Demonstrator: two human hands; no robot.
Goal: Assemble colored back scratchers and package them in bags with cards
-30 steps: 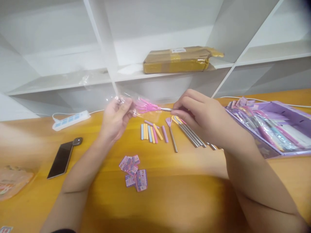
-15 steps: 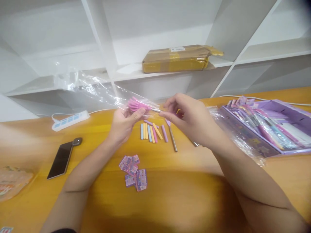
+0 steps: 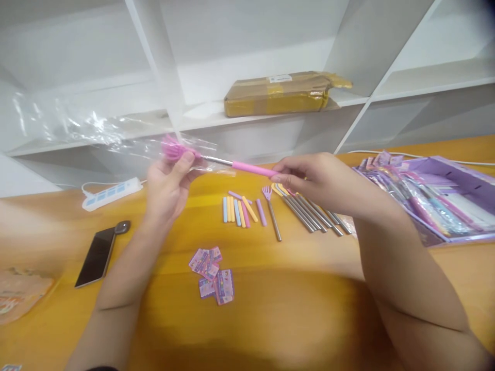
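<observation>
A pink back scratcher (image 3: 253, 169) with a metal shaft spans the space between my hands. My left hand (image 3: 170, 185) pinches its claw-shaped head through a clear plastic sleeve (image 3: 104, 131), which trails off to the left. My right hand (image 3: 320, 178) grips the end of the pink handle, outside the sleeve. Below lie pastel sticks (image 3: 236, 210) in blue, yellow, pink and purple. A purple-headed scratcher (image 3: 274, 216) with a bare metal shaft rests beside them, and several more metal shafts (image 3: 309, 214) lie under my right hand.
Small printed cards (image 3: 224, 286) lie at the table's middle. A phone (image 3: 96, 257), a black mouse-like object (image 3: 122, 226) and a power strip (image 3: 112, 194) are at left. On the right stands a purple box (image 3: 460, 180) of wrapped scratchers. A taped carton (image 3: 276, 95) sits on the shelf.
Both hands have moved apart, and the pink handle now shows between them. The sleeve and scratcher head have shifted left. My right hand has moved right, uncovering the metal shafts.
</observation>
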